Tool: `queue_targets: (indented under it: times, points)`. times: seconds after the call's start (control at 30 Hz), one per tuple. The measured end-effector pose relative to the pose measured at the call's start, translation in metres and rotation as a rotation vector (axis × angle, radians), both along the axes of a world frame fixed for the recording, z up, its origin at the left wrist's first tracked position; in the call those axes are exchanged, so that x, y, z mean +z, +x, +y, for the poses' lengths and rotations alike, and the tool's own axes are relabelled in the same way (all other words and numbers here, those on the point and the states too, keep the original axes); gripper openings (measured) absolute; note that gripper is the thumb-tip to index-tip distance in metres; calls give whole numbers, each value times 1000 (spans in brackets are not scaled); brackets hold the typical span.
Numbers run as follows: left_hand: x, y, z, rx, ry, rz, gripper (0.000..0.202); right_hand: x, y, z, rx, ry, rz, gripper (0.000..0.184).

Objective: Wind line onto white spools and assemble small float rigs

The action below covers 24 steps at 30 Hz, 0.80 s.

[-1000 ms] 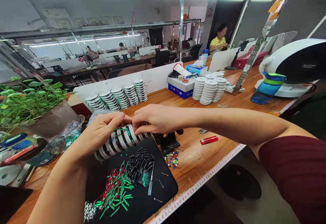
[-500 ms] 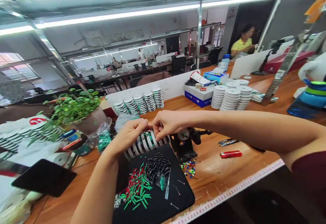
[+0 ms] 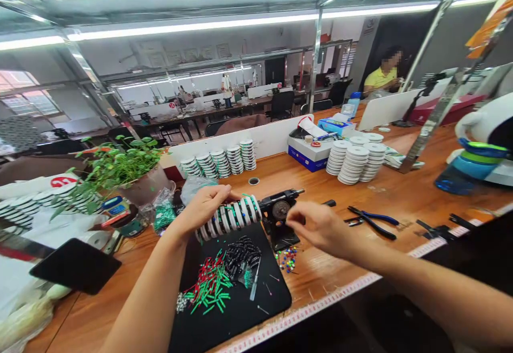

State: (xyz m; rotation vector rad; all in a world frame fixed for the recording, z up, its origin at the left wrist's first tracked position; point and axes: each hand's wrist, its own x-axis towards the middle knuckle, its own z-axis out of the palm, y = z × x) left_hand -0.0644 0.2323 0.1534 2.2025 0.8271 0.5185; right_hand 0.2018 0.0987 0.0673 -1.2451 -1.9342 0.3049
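My left hand (image 3: 202,207) grips the left end of a row of white spools (image 3: 236,216) wound with black line and marked with green bits. The row lies nearly level above a black mat (image 3: 272,286), and its right end reaches a small black hand-cranked winder (image 3: 278,211). My right hand (image 3: 316,229) hangs apart from the row, to the right of the winder, with its fingers loosely curled and nothing visible in them. On the mat lie red-and-green pieces (image 3: 210,283), black pieces (image 3: 240,256) and a small screwdriver (image 3: 254,281).
Blue-handled pliers (image 3: 371,222) lie right of the winder, beside coloured pins (image 3: 287,259). Stacks of white spools (image 3: 356,163) stand by a box (image 3: 306,152). A potted plant (image 3: 120,168) and black tablet (image 3: 76,265) are left. A person in a yellow shirt (image 3: 379,79) sits far right.
My right hand has let go of the spools and moved right, uncovering the winder. My left hand still holds the row. The view has turned slightly.
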Motion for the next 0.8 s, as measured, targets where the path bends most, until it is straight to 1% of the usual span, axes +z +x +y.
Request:
queue_targets:
  times: [0.03, 0.1, 0.13, 0.2, 0.27, 0.37, 0.57, 0.67, 0.8]
  points:
    - [0, 0, 1, 5, 21, 7, 57, -18, 4, -13, -30, -105, -9, 11]
    - [1, 0, 3, -1, 50, 20, 55, -52, 8, -32, -93, -202, -28, 13]
    - [2, 0, 3, -6, 58, 26, 55, -67, 9, -37, -121, -233, -32, 13]
    - [2, 0, 3, -9, 52, 35, 55, -89, 11, -40, -166, -271, -35, 13]
    - [3, 1, 2, -1, 23, 41, 56, -101, 11, -37, -198, -295, -42, 12]
    - [3, 2, 1, 11, 8, 41, 57, -104, 11, -29, -212, -304, -74, 12]
    - [2, 0, 1, 14, 63, 21, 51, -97, 11, -28, -204, -256, -196, 14]
    - [2, -1, 1, 8, 57, 1, 49, -92, 3, -25, -236, -179, -261, 16]
    - [2, 0, 1, 4, 56, -6, 48, -85, -14, -11, -282, -98, -373, 25]
